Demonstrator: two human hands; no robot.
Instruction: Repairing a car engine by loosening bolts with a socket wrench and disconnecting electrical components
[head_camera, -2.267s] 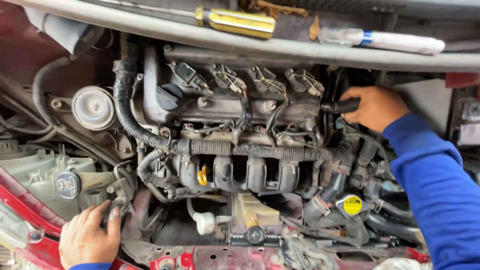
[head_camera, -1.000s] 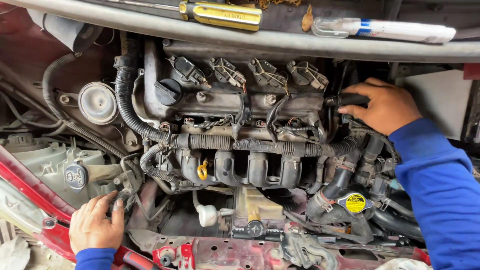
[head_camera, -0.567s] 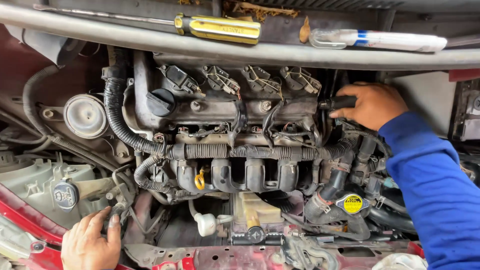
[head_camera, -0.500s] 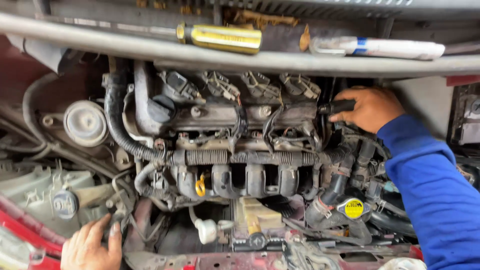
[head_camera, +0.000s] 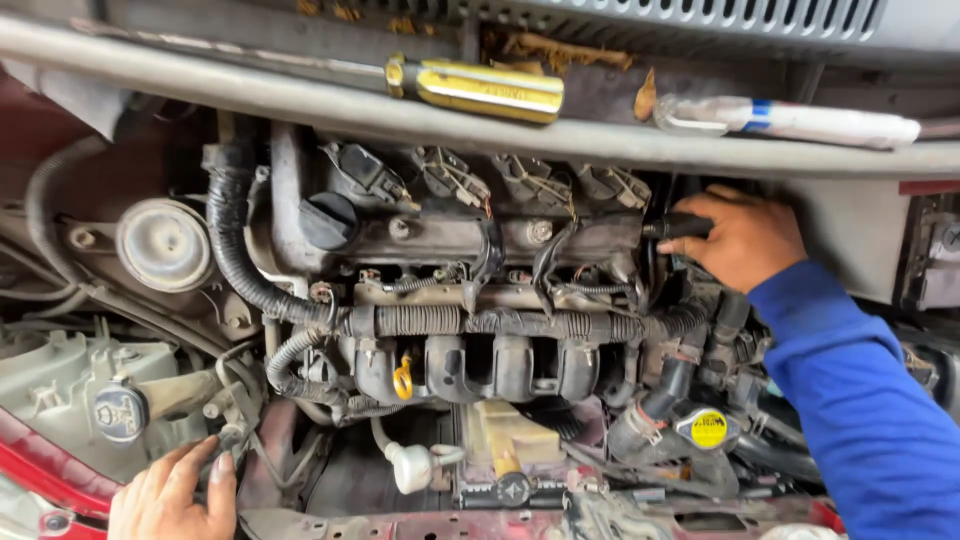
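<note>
- Two hands in view, both on the engine bay; noted near to far.
- Left hand (head_camera: 172, 495), bottom edge: fingers spread and loosely curled, fingertips resting on a small metal bracket (head_camera: 232, 432) just beside the pale reservoir (head_camera: 75, 385) with its round dark cap (head_camera: 120, 411). Nothing clamped in it. Against the frame from half a second ago, the hand sits on the same spot; it has not shifted.
- Mid-bay: black intake manifold (head_camera: 470, 365), yellow dipstick ring (head_camera: 403, 378), yellow-labelled radiator cap (head_camera: 708, 428). No change.
- Right hand (head_camera: 738, 238), blue sleeve, further back at the right end of the cylinder head: fingers closed around a black tool handle (head_camera: 676, 227) that points left toward the engine's end. Grip and position match all earlier frames, so the work at that point reads as ongoing, not finished.
- Farthest: yellow-handled screwdriver (head_camera: 478, 89) and a white tube (head_camera: 790, 121) lie on the grey cowl ledge (head_camera: 250, 95), untouched.
- Main difference from before: the view has tipped slightly; the scene itself has not changed.
</note>
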